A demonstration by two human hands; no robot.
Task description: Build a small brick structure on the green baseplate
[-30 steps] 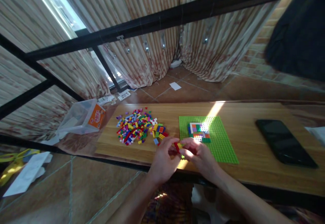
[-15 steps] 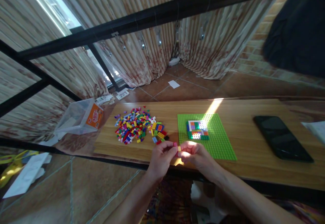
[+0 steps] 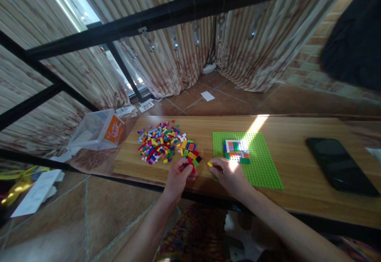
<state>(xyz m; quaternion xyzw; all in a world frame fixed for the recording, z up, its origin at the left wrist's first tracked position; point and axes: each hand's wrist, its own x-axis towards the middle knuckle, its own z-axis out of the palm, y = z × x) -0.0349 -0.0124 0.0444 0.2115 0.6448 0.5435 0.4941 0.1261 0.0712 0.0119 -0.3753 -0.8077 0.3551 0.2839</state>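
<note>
Parting since half a second ago, the two hands no longer meet over the near edge of the table (image 3: 297,198). The left hand (image 3: 177,178) has gone left to the near end of the brick pile (image 3: 162,148) and pinches a red brick (image 3: 191,165) in curled fingers. The right hand (image 3: 229,176) sits just beside the near left corner of the green baseplate (image 3: 262,167), fingers narrowed on a yellow brick (image 3: 210,164) at its fingertips. The view has also shifted a little.

Counted: two hands, one baseplate, one small build (image 3: 237,151) on it, one loose pile, one dark phone (image 3: 339,165) well to the right, one clear box (image 3: 95,130) far left of the table.

The bricks in the pile are too many and too small to count. A sun patch washes out the near edge of the build. How much of the red brick the left fingers cover is hard to tell. The forearms are cut off by the bottom edge.
</note>
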